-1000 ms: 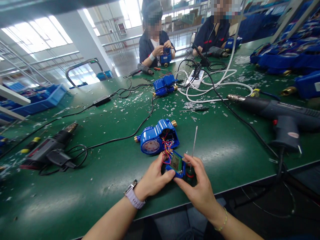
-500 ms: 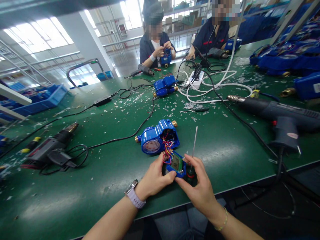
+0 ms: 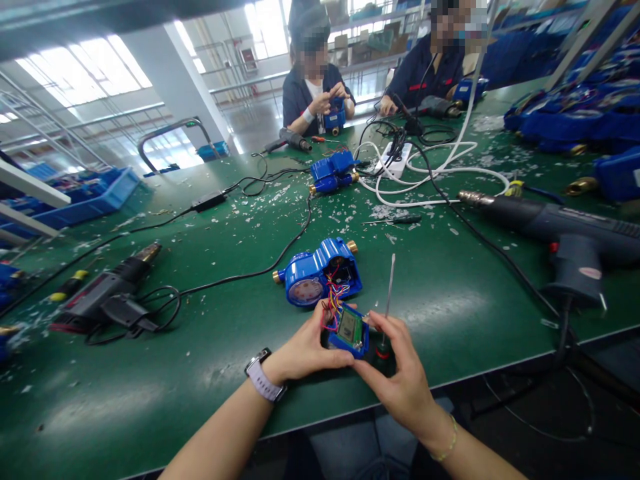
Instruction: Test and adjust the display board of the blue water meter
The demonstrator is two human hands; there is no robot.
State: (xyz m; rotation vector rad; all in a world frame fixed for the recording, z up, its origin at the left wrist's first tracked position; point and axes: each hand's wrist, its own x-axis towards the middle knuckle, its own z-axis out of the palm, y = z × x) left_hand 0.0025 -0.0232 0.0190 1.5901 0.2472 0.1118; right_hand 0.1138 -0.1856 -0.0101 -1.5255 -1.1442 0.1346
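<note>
Together, the left hand and right hand hold a blue display module, grip curled snugly round its edges. Just beside lies a screwdriver. Wires join module to blue meter on the counter; work looks midway: meter cavity exposed, module outside it.

Left of my fingers I see a heat gun, and right of them another heat gun. Beyond them lie a dark-handled screwdriver and a white power strip; farther off, a dark-jacketed co-worker.
</note>
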